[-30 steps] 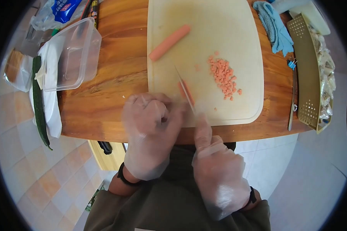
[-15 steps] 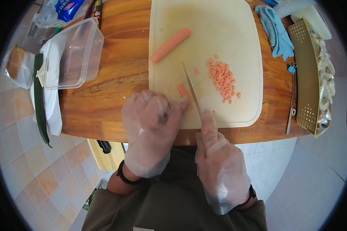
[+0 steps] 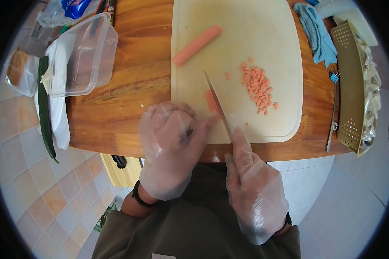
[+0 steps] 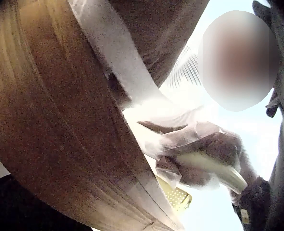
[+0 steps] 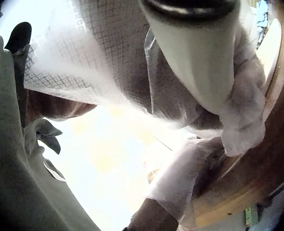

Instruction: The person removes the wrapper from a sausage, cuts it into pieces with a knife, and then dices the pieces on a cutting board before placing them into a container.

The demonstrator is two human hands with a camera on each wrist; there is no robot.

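Note:
Both hands wear clear plastic gloves. On the cream cutting board (image 3: 281, 125), the left hand (image 3: 168, 146) holds a short pink sausage piece (image 3: 212, 102) with its fingertips at the near end. The right hand (image 3: 259, 190) grips a knife (image 3: 218, 103), whose blade lies just right of that piece, tip pointing away. The pale handle (image 5: 195, 57) fills the top of the right wrist view, with the right hand (image 5: 175, 96) around it. A longer sausage length (image 3: 197, 45) lies at the board's upper left, and a pile of small diced bits (image 3: 257, 86) on its right.
At the left are a clear plastic container (image 3: 82, 60), a cucumber (image 3: 43, 103) on white paper and a wrapped brown item (image 3: 19, 71). Right of the board lie a blue cloth (image 3: 316, 34), a thin metal tool (image 3: 333, 116) and a perforated basket (image 3: 348, 90) with wrapped items.
The right hand and knife first moved right off the piece, then shifted slightly right again, the blade now close beside it. The board appears further right in the view. The left hand keeps its hold.

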